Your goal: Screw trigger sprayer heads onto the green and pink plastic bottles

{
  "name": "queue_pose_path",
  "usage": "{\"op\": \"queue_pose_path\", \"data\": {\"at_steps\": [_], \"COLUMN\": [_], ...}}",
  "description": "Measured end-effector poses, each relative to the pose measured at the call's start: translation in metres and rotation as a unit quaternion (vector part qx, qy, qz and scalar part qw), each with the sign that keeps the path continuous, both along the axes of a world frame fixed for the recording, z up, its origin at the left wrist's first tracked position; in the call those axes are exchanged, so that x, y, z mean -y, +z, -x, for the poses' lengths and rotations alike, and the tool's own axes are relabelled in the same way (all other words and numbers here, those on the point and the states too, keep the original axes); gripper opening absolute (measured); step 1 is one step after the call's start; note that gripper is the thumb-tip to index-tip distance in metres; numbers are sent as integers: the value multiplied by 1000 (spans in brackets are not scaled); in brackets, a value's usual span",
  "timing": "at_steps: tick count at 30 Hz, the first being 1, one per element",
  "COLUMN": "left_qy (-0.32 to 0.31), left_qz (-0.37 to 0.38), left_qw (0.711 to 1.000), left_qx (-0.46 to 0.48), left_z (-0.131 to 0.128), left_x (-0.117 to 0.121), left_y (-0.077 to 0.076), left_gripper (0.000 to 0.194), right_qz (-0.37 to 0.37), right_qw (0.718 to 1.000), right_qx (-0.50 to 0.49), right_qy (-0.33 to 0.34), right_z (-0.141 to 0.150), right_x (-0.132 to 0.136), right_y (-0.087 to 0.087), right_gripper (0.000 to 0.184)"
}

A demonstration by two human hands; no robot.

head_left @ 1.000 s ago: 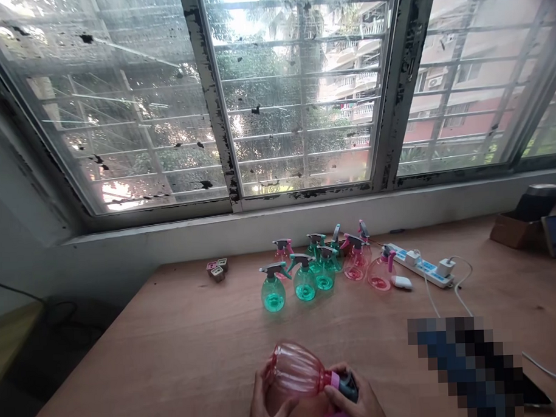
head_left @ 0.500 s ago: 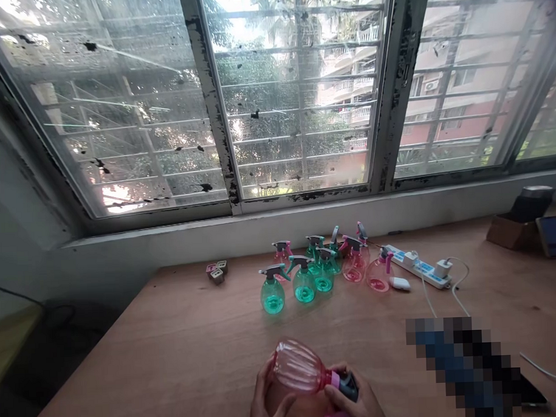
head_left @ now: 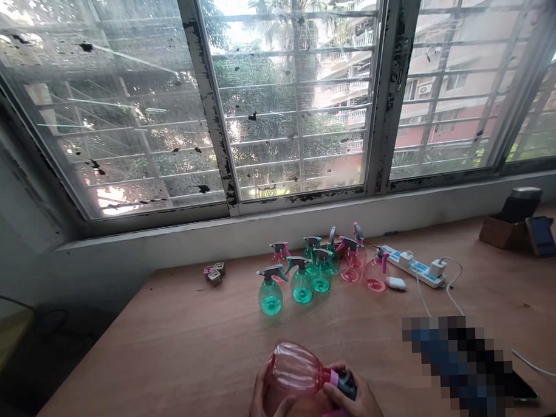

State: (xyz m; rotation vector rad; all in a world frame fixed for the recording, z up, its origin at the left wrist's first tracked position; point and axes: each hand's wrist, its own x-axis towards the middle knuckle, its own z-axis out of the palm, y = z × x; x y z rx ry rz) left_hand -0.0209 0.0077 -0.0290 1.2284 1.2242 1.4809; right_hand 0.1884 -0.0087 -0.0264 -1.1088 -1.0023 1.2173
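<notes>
A pink ribbed spray bottle lies tilted in both my hands at the bottom edge of the view, low over the wooden table. My left hand cups its round body from below. My right hand is wrapped round its pink collar and grey spray head. Farther back stands a cluster of several spray bottles, green ones on the left and pink ones on the right.
A white power strip with plugs and trailing cables lies right of the bottles. Small blocks sit near the window sill. A cardboard box and a phone are at the far right. A blurred patch covers the near right.
Only the view has shifted slightly; both hands keep the same hold on the pink bottle, and the bottles on the table stand where they were.
</notes>
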Motion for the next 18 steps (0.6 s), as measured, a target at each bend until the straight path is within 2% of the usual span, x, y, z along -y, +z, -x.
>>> {"op": "queue_pose_path", "data": {"at_steps": [6, 10, 14, 18], "left_qy": [9, 15, 2, 4], "left_qz": [14, 24, -6, -15], "left_qw": [1000, 999, 1000, 999], "left_qx": [15, 33, 2, -32], "left_z": [-2, -3, 1, 3], "left_x": [2, 1, -2, -1], "left_y": [-3, -4, -4, -3], "left_gripper": [79, 68, 64, 67], "right_qz": [-37, -36, -8, -3], "right_qw": [999, 999, 1000, 1000], "right_qx": [26, 30, 1, -5], "right_qy": [9, 4, -9, 8], "right_z": [1, 2, 1, 0], "right_x": [1, 1, 2, 0], "right_y": [4, 5, 4, 1], "right_gripper": [44, 45, 48, 48]}}
